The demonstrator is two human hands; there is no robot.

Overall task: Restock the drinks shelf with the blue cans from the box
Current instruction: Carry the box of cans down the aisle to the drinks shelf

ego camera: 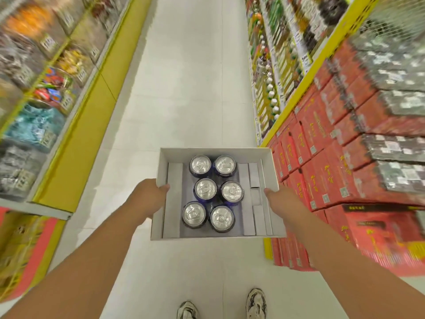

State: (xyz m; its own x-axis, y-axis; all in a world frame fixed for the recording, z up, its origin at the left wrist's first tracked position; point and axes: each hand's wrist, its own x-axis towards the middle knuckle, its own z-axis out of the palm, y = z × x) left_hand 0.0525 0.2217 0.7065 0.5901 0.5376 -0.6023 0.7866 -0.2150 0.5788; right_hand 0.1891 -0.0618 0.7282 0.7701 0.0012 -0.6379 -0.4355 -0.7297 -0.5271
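I carry an open white cardboard box [269,162] in front of me above the aisle floor. Several blue cans [205,189] with silver tops stand upright in two rows in its middle. My left hand [147,198] grips the box's left wall, thumb hooked over the rim. On the opposite wall my right hand [281,200] holds the same way, thumb inside. Shelves of bottled drinks [273,72] line the right side further down the aisle.
Stacked red cartons [326,162] stand close on my right, behind the box. On the left, yellow-edged shelving [92,107] holds snack bags. A white tiled floor [193,88] runs ahead between them. My shoes [255,303] show at the bottom.
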